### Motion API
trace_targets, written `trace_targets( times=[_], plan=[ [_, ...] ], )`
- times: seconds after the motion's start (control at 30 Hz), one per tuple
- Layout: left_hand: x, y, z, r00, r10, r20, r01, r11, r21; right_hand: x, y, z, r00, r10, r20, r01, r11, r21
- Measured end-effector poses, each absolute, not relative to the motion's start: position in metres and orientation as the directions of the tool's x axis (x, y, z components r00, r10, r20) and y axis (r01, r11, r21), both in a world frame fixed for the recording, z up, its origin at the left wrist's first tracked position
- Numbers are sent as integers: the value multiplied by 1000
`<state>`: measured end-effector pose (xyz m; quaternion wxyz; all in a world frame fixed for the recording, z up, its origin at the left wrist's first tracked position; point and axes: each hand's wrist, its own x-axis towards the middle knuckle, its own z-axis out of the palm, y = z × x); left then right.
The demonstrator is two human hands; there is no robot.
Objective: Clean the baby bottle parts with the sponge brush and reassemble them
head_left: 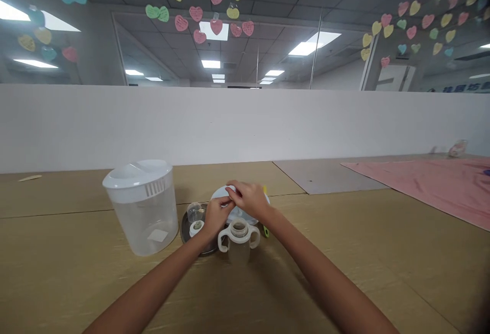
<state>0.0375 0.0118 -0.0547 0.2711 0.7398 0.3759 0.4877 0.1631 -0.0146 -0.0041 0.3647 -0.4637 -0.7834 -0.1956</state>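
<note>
My left hand (217, 214) and my right hand (250, 199) meet at the fingertips over a white plate (219, 193). Both are pinched around something too small to make out. Just below them stands a clear bottle (239, 247) with two white handles and an open mouth. Left of it, partly behind my left forearm, lies a dark round tray (185, 229) with a clear cap (195, 212) and a white ring-shaped piece (196, 228) on it. A green and yellow item (266, 231) shows beside my right wrist, partly hidden.
A large clear bucket (143, 222) with a white lid stands at the left. A pink cloth (429, 183) lies at the right, with a small clear object (458, 148) behind it. A white wall (245, 125) closes off the table's back.
</note>
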Motion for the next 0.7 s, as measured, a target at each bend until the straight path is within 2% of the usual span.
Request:
trace_targets(
  times=[0.1,0.27,0.37,0.6,0.7],
  plan=[
    [38,10,-54,260,823,505,320,-567,759,162,-17,0,-224,585,779,886,455,-87],
    [38,14,-57,256,827,501,306,-561,769,166,-10,-6,-337,563,755,901,425,86],
    [38,15,-57,250,823,510,304,-566,766,168,-7,-12,-362,551,752,900,416,129],
    [37,11,-53,245,840,484,254,-537,804,164,-15,-6,-248,551,797,897,441,-25],
    [37,10,-54,245,842,480,261,-535,804,163,-16,-5,-222,539,813,892,449,-54]
  ],
)
